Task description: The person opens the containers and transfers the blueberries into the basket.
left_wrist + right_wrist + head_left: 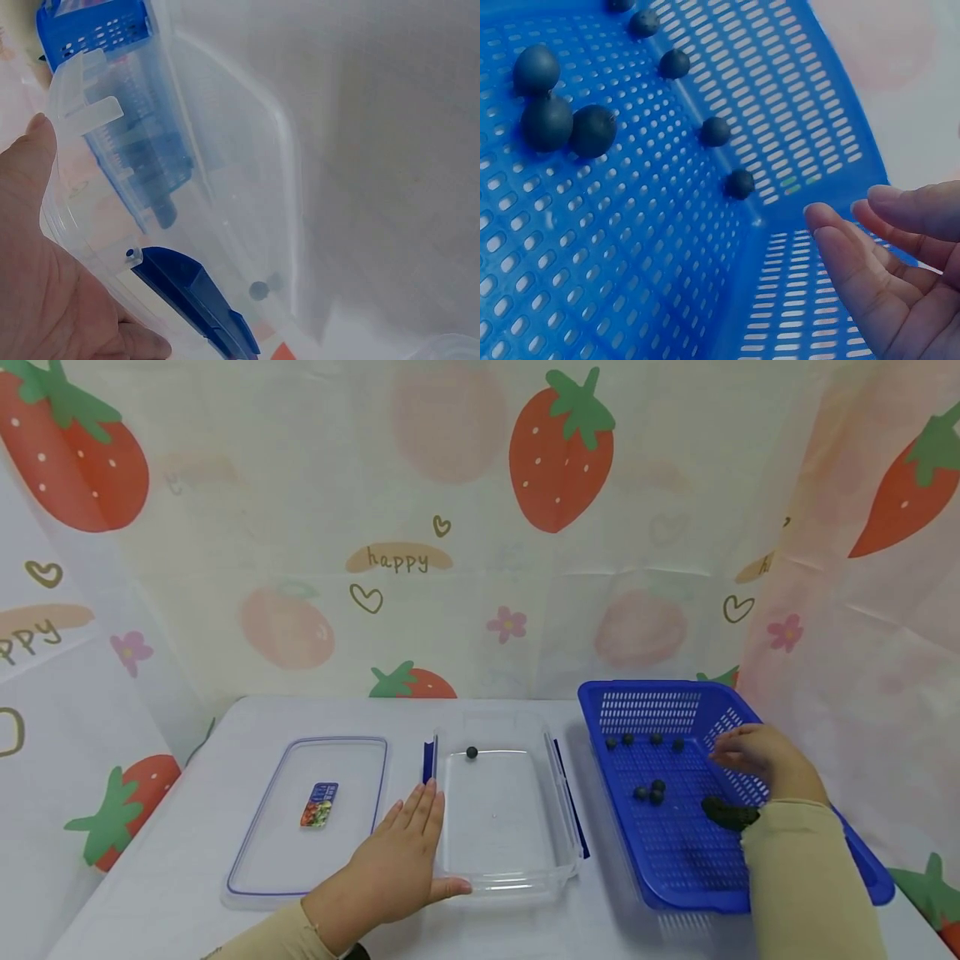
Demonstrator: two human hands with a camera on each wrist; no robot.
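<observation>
My left hand (393, 864) lies with straight fingers along the left side of a clear plastic box (491, 827), thumb at its front rim. One small dark round fruit (472, 752) sits inside the box near the back; in the left wrist view the fruit (259, 291) shows faintly through the plastic. Over the right side of a blue perforated basket (675, 860) hovers my right hand (772, 764), its fingers loosely bent with nothing between them. Several more dark round fruits (546, 122) lie in that basket. A dark green, cucumber-like vegetable (726, 812) is there too, partly hidden by my sleeve.
Left of the box, a clear lid with a purple-blue rim (258, 860) lies flat, bearing a colourful label (319, 804). Blue side latches (191, 296) hang outward from the box. A strawberry-patterned curtain (480, 527) stands behind the white table (172, 860).
</observation>
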